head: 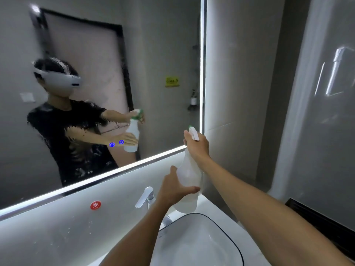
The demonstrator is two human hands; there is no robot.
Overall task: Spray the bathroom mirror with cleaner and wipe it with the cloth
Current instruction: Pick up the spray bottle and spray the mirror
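A large wall mirror (157, 54) with a lit edge fills the upper left; its glass looks wet and streaky around the middle left. I hold a white spray bottle (189, 181) upright in front of its lower right corner. My right hand (197, 146) grips the spray head at the top, nozzle toward the glass. My left hand (173, 186) grips the bottle's body from the left. No cloth is in view.
Below the hands lie a white basin (194, 244) with a dark rim and a chrome tap (145, 196). A red round sticker (95, 205) is on the wall under the mirror. Grey tiled wall and a glass panel (326, 112) stand to the right.
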